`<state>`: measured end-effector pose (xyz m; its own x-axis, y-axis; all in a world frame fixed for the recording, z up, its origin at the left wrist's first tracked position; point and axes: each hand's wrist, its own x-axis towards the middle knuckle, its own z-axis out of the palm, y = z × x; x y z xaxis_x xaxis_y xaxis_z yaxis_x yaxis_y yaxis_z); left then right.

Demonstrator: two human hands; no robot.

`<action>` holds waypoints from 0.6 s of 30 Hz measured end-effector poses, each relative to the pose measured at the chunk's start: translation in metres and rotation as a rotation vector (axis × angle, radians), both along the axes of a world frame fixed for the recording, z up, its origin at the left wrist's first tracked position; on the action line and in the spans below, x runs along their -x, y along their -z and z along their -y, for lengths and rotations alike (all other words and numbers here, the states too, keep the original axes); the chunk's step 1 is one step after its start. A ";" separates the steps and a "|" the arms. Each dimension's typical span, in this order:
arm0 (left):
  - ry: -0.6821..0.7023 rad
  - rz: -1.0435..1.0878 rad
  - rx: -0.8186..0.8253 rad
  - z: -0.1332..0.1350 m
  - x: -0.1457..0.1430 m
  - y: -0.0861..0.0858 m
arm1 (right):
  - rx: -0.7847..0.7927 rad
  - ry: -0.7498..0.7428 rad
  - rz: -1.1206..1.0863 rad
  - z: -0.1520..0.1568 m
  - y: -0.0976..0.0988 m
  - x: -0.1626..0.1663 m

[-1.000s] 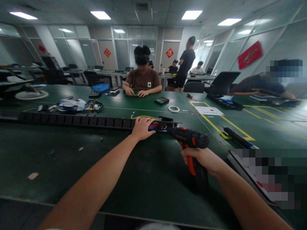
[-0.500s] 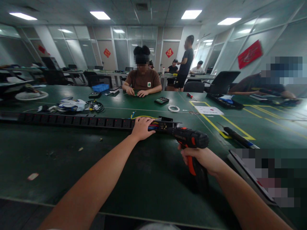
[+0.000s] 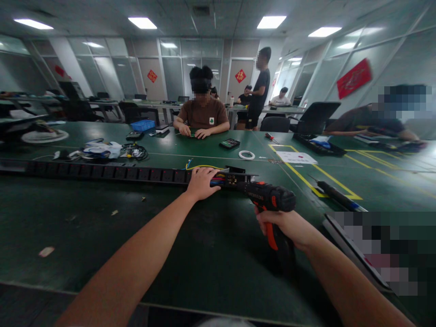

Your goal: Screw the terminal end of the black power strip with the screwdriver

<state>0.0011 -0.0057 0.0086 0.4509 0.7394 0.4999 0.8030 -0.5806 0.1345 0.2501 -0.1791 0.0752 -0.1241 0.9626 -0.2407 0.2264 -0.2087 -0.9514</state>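
Observation:
A long black power strip lies across the green table. Its right end is open, with coloured wires showing. My left hand presses down on the strip just left of that open end, fingers curled over it. My right hand is closed around the grip of a black and orange cordless screwdriver, whose tip points left into the open end of the strip.
A person in a brown shirt sits across the table; others stand or sit behind. Cables and parts lie at the left, a white tape roll and a paper at the right. A dark rod-shaped tool lies beside yellow floor-tape lines.
My hands and the screwdriver have stayed nearly still. The standing person in the background has shifted slightly to the left.

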 end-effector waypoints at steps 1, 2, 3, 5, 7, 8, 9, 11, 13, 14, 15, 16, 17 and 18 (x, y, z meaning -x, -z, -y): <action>-0.004 -0.002 0.001 0.000 0.000 0.000 | -0.004 -0.007 -0.001 0.000 0.001 0.000; -0.006 -0.004 0.001 0.000 0.000 0.000 | -0.007 -0.012 -0.001 -0.001 0.001 0.000; -0.007 -0.006 0.001 0.000 0.000 0.000 | -0.007 -0.013 0.000 -0.001 0.001 0.000; -0.006 -0.009 -0.001 0.000 0.000 0.000 | 0.001 -0.006 0.005 0.000 0.000 0.000; -0.005 -0.006 -0.002 0.000 0.000 0.000 | 0.011 0.004 0.015 0.000 0.000 0.000; -0.004 -0.004 -0.001 -0.001 0.000 0.000 | 0.010 0.005 0.016 0.001 -0.001 0.001; -0.004 -0.002 0.001 -0.001 0.000 0.000 | 0.006 0.005 0.013 0.001 -0.001 0.001; -0.002 -0.002 0.003 -0.001 0.000 0.001 | -0.007 0.001 0.002 0.001 -0.001 0.001; 0.001 -0.003 0.006 -0.001 0.001 0.001 | -0.010 0.002 -0.001 0.001 0.000 0.000; 0.001 -0.002 0.006 -0.001 0.001 0.001 | -0.009 0.003 0.002 0.001 0.000 0.000; 0.001 -0.002 0.007 -0.001 0.001 0.001 | -0.007 0.002 0.002 0.001 0.000 0.000; -0.001 -0.003 0.007 -0.001 0.001 0.001 | -0.005 0.002 0.000 0.001 0.001 0.000; -0.003 -0.005 0.007 -0.001 0.001 0.001 | -0.004 0.002 -0.005 0.001 0.001 0.000; -0.004 -0.007 0.006 -0.001 0.002 0.001 | -0.003 0.001 -0.010 0.001 0.002 -0.001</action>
<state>-0.0004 -0.0048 0.0072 0.4511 0.7445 0.4923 0.8065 -0.5762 0.1323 0.2508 -0.1803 0.0737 -0.1258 0.9635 -0.2365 0.2168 -0.2059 -0.9543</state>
